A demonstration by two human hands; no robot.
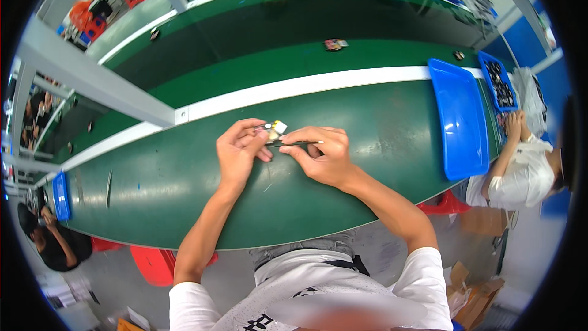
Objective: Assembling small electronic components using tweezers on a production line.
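Observation:
Above the green worktable (177,178), my left hand (237,152) pinches a small electronic assembly (278,127) with white, yellow and dark parts. Close on its right, my right hand (323,152) is closed around a thin dark tool (275,144), which looks like tweezers. The tool's tip points left and reaches the lower side of the assembly. Fingers hide part of both things, and the assembly's fine details are too small to make out.
At right stands a large blue tray (459,122); beyond it, a smaller blue tray (499,83) holds dark parts. A thin strip (109,189) lies at left. Behind the white rail, a conveyor carries a small assembly (335,45). A co-worker (520,171) sits at right.

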